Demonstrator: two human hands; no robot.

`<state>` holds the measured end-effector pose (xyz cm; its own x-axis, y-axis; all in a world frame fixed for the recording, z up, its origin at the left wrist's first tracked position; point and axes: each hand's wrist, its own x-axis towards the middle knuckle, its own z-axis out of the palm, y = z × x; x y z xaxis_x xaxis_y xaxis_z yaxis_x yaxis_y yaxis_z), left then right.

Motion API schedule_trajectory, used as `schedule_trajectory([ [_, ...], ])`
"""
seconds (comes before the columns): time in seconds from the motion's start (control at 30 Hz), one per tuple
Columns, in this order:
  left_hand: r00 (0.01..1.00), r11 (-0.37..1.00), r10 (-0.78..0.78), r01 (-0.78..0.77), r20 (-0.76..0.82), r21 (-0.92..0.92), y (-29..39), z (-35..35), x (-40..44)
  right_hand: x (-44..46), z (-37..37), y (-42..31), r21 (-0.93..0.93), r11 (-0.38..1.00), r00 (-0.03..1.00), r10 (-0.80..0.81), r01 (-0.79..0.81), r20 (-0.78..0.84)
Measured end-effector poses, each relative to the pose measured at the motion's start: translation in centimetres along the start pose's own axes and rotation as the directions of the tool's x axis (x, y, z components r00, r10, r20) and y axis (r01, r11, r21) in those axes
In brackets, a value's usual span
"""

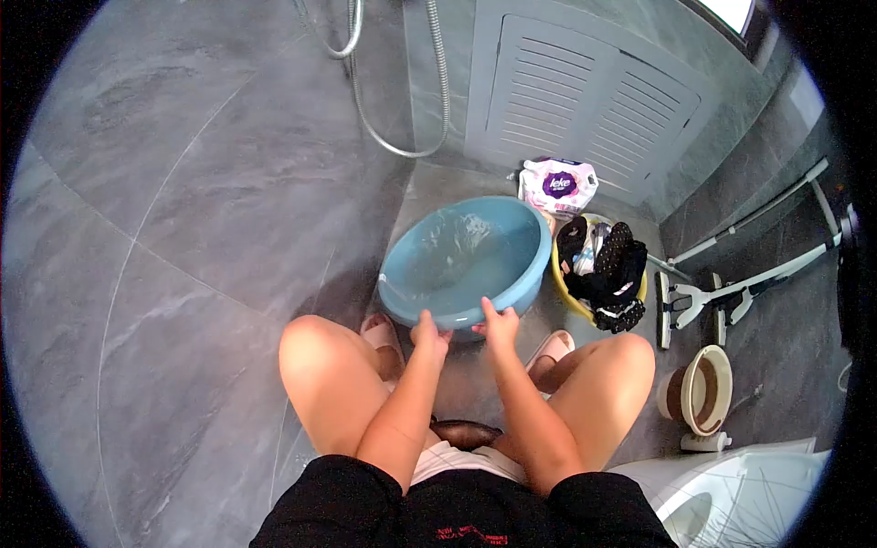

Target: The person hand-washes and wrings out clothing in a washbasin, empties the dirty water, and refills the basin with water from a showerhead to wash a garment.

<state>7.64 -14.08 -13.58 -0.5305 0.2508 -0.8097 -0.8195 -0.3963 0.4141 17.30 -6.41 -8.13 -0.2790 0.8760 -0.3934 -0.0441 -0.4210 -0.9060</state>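
A large blue plastic basin (438, 265) is in front of my feet, with what looks like water inside. It looks tilted, its right side higher and some of its outer wall showing. My left hand (429, 332) grips the near rim, thumb on top and fingers mostly hidden below. Just to the right, my right hand (497, 326) holds the same rim, also with the thumb up. Close by the basin's right side stands a yellow tub (568, 295) heaped with dark and patterned clothes (614, 265).
Behind the tub sits a white-and-purple package (559, 185). A shower hose (442, 91) hangs at the wall beside a louvered panel (571, 100). Along the right are long-handled cleaning tools (758, 283), a cream-and-brown bucket (708, 391) and a white toilet (731, 502).
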Motion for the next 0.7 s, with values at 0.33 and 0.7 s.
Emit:
schedule_trajectory([
  [0.33, 0.941, 0.916, -0.334, 0.335, 0.043, -0.222, -3.2, -3.5, 2.9, -0.6, 1.7, 0.5, -0.459, 0.83, 0.947, -0.251, 0.316, 0.199],
  [0.7, 0.845, 0.811, -0.526, 0.532, 0.094, -0.243, -6.7, -5.6, 4.3, -3.4, 1.1, -2.1, -0.645, 0.677, 0.929, -0.333, 0.354, 0.161],
])
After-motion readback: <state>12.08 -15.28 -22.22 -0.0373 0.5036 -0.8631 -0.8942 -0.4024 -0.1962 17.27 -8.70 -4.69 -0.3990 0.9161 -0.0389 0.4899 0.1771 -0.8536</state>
